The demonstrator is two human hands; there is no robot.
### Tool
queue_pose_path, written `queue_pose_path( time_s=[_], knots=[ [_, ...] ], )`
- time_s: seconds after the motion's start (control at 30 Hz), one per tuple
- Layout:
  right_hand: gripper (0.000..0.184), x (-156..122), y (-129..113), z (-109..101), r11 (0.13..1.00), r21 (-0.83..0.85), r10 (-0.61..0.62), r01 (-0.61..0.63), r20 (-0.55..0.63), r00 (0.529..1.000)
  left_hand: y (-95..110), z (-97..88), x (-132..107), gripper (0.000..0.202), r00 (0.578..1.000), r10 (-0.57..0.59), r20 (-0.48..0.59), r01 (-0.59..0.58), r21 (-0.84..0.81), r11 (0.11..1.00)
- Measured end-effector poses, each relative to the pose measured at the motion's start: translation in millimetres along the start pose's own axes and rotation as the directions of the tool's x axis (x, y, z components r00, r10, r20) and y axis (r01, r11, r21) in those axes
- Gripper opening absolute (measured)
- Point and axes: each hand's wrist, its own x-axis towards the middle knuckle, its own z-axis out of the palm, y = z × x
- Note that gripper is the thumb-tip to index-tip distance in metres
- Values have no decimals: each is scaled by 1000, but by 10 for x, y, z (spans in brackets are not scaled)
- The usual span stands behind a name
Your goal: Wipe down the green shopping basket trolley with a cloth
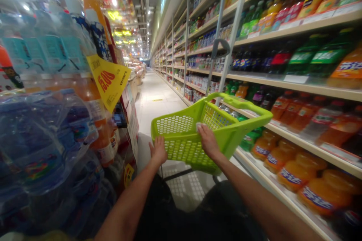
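Note:
A lime-green shopping cart (229,145) with honeycomb-patterned sides stands at an angle in the aisle, its side turned towards me. My left hand (159,151) rests against the cart's left end, fingers extended and slightly apart, with nothing in it. On the near top rim lies my right hand (208,141), its fingers closed over a small white wad (198,125) that looks like a tissue or wipe. Much of the wad is hidden under the fingers. No goods show in the part of the basket I can see.
Tall shelves (299,81) of bottled drinks run along the right, close to the cart's handle. Shrink-wrapped bottles (36,131) are stacked at left, under a yellow price sign (109,81). The tiled aisle floor (154,86) stretches ahead. A grey handle-like loop (220,48) stands by the shelf.

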Motion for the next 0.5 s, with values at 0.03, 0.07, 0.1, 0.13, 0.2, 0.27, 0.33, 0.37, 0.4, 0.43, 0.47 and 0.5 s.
queue_pose_path(
  time_s=[0.03, 0.07, 0.1, 0.13, 0.2, 0.27, 0.33, 0.37, 0.4, 0.43, 0.47, 0.5],
  knots=[
    [60, -7, 2, 12, 1000, -2, 0, 0, -3, 1000, 5, -1, -9, 83, 1000, -8, 3, 8, -3, 1000],
    [59, -10, -9, 35, 1000, -4, -6, 6, -2, 1000, 8, -6, -19, 84, 1000, -9, 6, 9, -5, 1000],
    [58, -8, -27, 65, 1000, -9, -15, 15, 0, 1000, 8, -14, -30, 83, 1000, -4, 11, 4, -8, 1000],
    [57, -3, -45, 99, 1000, -17, -26, 26, 3, 1000, 4, -23, -40, 83, 1000, 4, 15, -3, -10, 1000],
    [56, 20, -63, 158, 998, -33, -47, 48, 21, 999, -13, -43, -56, 81, 1000, 18, 15, -18, -11, 1000],
    [55, 53, -41, 193, 997, -46, -67, 70, 55, 996, -30, -58, -63, 80, 1000, 25, 12, -24, -11, 1000],
    [54, 91, 11, 208, 995, -56, -79, 84, 91, 993, -32, -70, -66, 80, 1000, 27, 15, -27, -11, 1000],
    [53, 110, 41, 211, 994, -63, -80, 87, 106, 991, -24, -74, -67, 80, 999, 28, 20, -27, -10, 1000],
    [51, 129, 71, 213, 994, -70, -76, 85, 118, 990, -12, -78, -69, 80, 999, 29, 24, -29, -9, 1000],
    [50, 147, 101, 215, 994, -78, -69, 79, 128, 989, 4, -80, -72, 79, 999, 34, 25, -33, -6, 999],
    [49, 162, 129, 217, 994, -85, -58, 70, 136, 989, 20, -82, -75, 79, 999, 42, 27, -42, -4, 999],
    [48, 175, 156, 219, 994, -89, -45, 58, 143, 989, 35, -82, -77, 79, 998, 58, 28, -58, -3, 998]
  ],
)
